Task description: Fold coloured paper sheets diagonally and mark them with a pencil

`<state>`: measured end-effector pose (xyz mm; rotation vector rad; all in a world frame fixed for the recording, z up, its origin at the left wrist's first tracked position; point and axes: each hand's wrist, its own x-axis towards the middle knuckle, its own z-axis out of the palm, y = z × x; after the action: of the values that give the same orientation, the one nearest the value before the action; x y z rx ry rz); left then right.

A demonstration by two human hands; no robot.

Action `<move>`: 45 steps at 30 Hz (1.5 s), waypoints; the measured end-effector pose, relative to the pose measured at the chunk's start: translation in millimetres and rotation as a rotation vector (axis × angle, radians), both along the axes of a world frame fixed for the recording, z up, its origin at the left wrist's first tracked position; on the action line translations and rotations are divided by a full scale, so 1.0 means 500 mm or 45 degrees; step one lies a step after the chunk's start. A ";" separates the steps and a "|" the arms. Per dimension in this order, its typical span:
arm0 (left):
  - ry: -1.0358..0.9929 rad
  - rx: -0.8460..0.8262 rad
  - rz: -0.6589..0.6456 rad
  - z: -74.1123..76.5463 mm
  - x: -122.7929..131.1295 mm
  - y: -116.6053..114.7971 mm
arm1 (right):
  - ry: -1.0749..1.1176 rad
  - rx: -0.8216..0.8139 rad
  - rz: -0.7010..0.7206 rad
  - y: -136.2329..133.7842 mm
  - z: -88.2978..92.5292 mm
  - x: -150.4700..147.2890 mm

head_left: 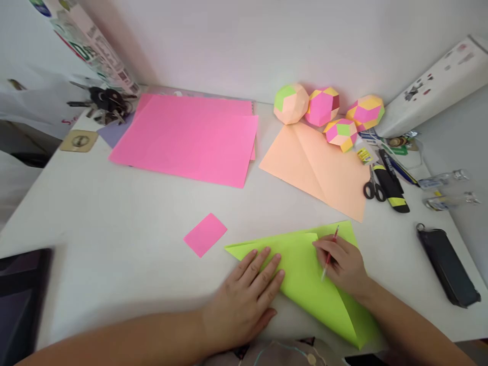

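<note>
A folded sheet of lime green paper (301, 264) lies at the table's front, with one flap turned over the rest. My left hand (249, 292) rests flat on its left part, fingers spread. Between the fingers of my right hand (343, 262) is a slim red pen (328, 259) with a clear end. That hand is closed round the pen, and its fingertips touch the flap's upper corner. A small pink paper rectangle (205, 235) lies left of the green sheet.
Behind are large pink sheets (190, 137), a creased peach sheet (316, 168) and several paper polyhedra (291, 104). Scissors (373, 189), a black-and-yellow cutter (392, 190) and a black pouch (449, 265) lie right. Keys (107, 99) are back left; a dark tablet-like object (23, 300) is front left.
</note>
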<state>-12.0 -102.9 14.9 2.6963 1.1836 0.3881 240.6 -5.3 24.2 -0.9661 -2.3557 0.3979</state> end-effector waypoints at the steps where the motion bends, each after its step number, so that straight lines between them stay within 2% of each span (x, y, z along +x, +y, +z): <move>1: -0.009 -0.001 0.014 -0.001 0.000 0.000 | -0.023 0.023 0.004 0.001 0.000 0.001; 8: -0.020 -0.019 0.077 -0.004 -0.003 0.002 | -0.108 -0.031 -0.059 0.012 0.009 0.011; 26: 0.136 -0.112 0.273 0.010 -0.005 -0.014 | -0.140 -0.075 0.018 0.019 0.003 0.013; 31: 0.183 -0.189 0.285 0.007 -0.003 -0.020 | -0.125 -0.075 0.035 0.022 0.006 0.006; 35: 0.213 -0.143 0.293 0.007 -0.003 -0.020 | -0.136 -0.068 0.033 0.024 0.007 0.005; 45: 0.312 -0.122 0.277 0.032 -0.009 -0.005 | -0.131 -0.027 0.066 0.028 0.010 0.001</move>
<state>-16.3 -105.4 30.9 2.5958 1.5259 0.0256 240.9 8.6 29.3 -0.9579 -2.4777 0.4024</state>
